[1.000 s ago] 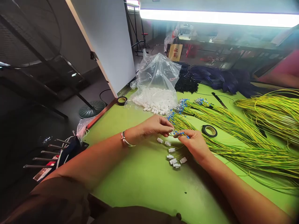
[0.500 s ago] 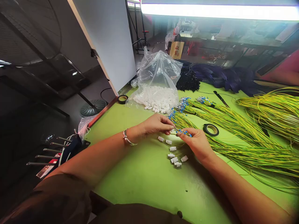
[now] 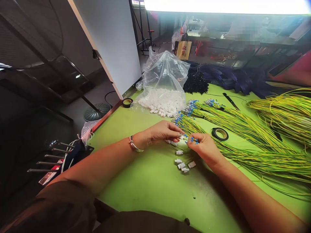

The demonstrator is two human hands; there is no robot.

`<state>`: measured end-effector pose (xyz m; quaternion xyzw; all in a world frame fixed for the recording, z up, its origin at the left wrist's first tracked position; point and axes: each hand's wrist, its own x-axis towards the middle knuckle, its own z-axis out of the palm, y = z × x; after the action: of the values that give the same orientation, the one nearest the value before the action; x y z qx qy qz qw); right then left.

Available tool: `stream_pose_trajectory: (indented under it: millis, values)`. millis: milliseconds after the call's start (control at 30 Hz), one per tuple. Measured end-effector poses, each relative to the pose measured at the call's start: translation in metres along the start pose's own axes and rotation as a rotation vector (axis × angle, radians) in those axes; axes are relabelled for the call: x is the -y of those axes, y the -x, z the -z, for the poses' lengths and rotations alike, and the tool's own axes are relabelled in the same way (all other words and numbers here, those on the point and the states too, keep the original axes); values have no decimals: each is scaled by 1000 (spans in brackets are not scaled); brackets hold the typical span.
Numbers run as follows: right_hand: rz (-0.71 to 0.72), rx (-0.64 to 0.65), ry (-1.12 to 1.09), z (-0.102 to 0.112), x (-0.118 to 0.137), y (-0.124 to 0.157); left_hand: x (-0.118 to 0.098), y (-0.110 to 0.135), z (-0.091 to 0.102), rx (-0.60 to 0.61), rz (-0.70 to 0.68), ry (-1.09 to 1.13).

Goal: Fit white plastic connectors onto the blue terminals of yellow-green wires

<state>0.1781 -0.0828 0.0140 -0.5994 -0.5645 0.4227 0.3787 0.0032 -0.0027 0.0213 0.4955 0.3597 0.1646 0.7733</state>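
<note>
My left hand [image 3: 162, 132] pinches a small white connector housing [image 3: 181, 137] between thumb and fingertips. Close beside it, my right hand [image 3: 202, 147] is closed on several wires with blue-sleeved metal terminals [image 3: 193, 139], their ends pointing toward the left hand. Whether a terminal sits inside the housing is too small to tell. Below the hands, several white housings [image 3: 181, 165] lie on the green tabletop [image 3: 136, 184], some with thin wires leading off. Long yellow-green wires [image 3: 245, 149] spread to the right, with blue terminals gathered at their near ends.
A clear plastic bag [image 3: 165, 71] with many white housings [image 3: 162, 103] stands behind my hands. One black tape roll [image 3: 220, 134] lies among the wires, another tape roll [image 3: 127, 103] by the left edge. Dark purple wires [image 3: 225, 76] lie at the back. A white panel [image 3: 114, 45] rises at left.
My left hand has shifted slightly right and down, now covering part of the upper loose housings. The right hand remains nearly in place, its blue terminals more fanned out.
</note>
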Motion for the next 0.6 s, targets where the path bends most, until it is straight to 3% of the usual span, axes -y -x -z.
stream_pose_trajectory:
  millis: [433, 600]
  values:
    - [25, 40, 14, 0, -1, 2, 1, 0, 0, 10, 28, -112]
    - [52, -45, -37, -2, -5, 2, 6, 0, -6, -35, -19, 44]
